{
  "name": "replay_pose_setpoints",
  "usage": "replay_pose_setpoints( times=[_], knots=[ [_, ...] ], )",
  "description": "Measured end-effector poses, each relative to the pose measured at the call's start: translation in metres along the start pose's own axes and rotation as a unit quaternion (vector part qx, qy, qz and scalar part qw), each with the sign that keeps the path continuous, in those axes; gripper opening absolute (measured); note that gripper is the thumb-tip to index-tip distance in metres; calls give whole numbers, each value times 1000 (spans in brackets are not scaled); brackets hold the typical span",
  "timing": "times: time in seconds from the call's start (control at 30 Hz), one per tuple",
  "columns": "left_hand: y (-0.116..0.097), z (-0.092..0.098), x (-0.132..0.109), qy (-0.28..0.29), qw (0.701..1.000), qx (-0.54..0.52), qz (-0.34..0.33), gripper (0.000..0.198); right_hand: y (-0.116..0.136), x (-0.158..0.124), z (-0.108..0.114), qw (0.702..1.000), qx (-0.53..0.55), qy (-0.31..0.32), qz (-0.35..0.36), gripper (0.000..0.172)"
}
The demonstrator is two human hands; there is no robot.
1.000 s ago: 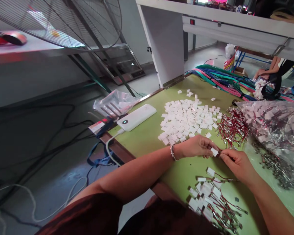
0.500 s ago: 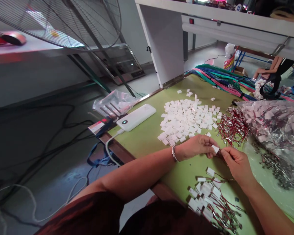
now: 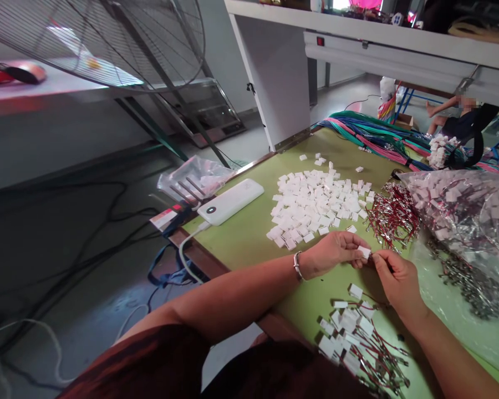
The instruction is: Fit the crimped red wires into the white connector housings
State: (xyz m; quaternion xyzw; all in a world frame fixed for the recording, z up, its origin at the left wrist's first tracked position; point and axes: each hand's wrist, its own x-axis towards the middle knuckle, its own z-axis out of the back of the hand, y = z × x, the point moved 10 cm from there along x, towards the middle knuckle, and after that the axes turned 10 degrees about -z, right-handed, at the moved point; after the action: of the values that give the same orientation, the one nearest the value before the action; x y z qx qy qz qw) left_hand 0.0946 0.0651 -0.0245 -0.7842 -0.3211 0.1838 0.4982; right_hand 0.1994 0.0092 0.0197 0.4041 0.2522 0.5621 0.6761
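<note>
Pinched between the thumb and fingers of my left hand (image 3: 341, 252) is a small white plastic connector housing (image 3: 364, 252). My right hand (image 3: 397, 280) is closed on a short wire at the housing's right side; the fingertips hide most of it. Beyond my left hand lies a heap of loose white housings (image 3: 316, 205). A pile of short red wires with metal terminals (image 3: 393, 216) sits past my right hand. Closer to my body, below both hands, rests a cluster of white housings with wires fitted (image 3: 349, 332).
A clear plastic bag of wired housings (image 3: 461, 205) stands at the right, with dark terminal wires (image 3: 474, 285) beside it. A white power bank (image 3: 233, 200) with a cable lies at the table's left edge. Bundled coloured wires (image 3: 366, 130) run along the back. Another person (image 3: 457, 116) sits beyond.
My right fingertips have come slightly closer to the housing, and less wire shows between the hands. The person in the background has shifted posture. The view has moved a little.
</note>
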Motion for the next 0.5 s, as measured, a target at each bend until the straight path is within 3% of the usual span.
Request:
replay_pose_setpoints(
  times=[0.17,0.5],
  knots=[
    [-8,0,1,-13,1000,9,-17,21,-1,2,0,1000,18,9,-14,27],
    [7,2,2,21,998,61,7,30,-4,1,-8,999,-44,20,17,29]
  ],
)
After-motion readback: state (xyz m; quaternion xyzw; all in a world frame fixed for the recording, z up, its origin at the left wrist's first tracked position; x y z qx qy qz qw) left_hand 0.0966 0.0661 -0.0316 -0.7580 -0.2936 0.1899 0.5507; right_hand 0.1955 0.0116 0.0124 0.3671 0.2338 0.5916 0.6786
